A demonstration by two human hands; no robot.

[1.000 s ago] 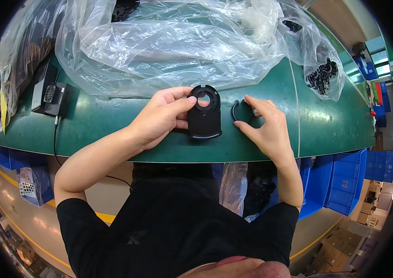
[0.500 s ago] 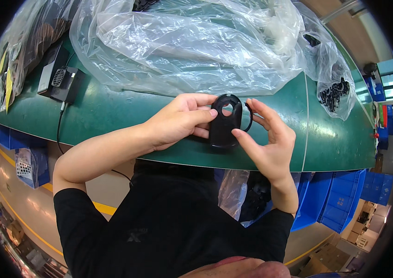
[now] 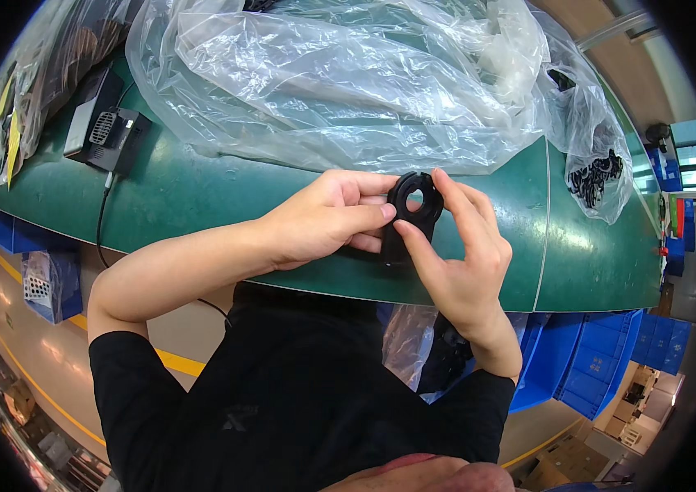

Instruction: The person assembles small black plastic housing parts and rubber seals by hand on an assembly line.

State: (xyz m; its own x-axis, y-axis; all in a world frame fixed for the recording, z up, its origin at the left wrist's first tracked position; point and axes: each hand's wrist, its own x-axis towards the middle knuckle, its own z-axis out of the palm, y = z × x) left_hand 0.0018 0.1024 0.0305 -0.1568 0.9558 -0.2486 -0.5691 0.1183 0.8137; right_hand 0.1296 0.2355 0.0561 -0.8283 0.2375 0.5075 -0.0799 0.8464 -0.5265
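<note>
The matte black shirt (image 3: 282, 385) fills the lower middle of the frame, soft cloth, nearest the camera. Just above, right of centre, the black cover plate (image 3: 397, 246) is held up over the bench edge: a flat, dark piece, probably moulded plastic, with a rounded upper end and a round hole through it. The left hand (image 3: 323, 215) has its grip closed on the plate's left edge, thumb in front, fingers behind. The right hand (image 3: 473, 242) keeps a narrow pinch at the rounded end, thumb low and fingertips high, on a slim black curved ring (image 3: 400, 193) lying about the hole.

The step in hand looks like seating this ring on the plate; whether it is fully down cannot be told. The next move would call for lining it up with the hole and pressing evenly, the plate kept steady.

Beyond lies the smooth green bench (image 3: 225, 217), faintly glossy. A boxy black device (image 3: 118, 141) with a slotted round grille sits upper left. Farther back, crinkled clear plastic sheeting (image 3: 348, 90) spreads across the top, catching white glints.
</note>
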